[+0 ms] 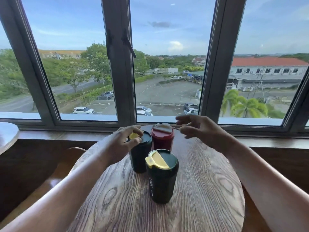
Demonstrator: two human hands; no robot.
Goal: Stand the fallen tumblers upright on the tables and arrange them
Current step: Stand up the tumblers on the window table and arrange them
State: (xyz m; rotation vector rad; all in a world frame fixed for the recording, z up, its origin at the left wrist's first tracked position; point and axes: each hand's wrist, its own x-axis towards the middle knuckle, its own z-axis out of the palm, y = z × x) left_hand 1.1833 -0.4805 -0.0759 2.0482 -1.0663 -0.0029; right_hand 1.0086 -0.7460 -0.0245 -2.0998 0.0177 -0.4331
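Three tumblers stand upright and close together on a round wooden table (200, 190). The nearest is a dark green tumbler (161, 180) with a yellow lid flap. Behind it to the left stands a second dark tumbler (139, 156), and my left hand (124, 143) grips its lid from above. A red tumbler (162, 138) with a pale lid flap stands at the back. My right hand (199, 129) hovers just right of the red tumbler, fingers apart, holding nothing.
A wooden window ledge (66, 135) and a large window run along the table's far side. Part of another round table (7, 136) shows at the left edge. A wooden chair (55, 173) sits to the table's left.
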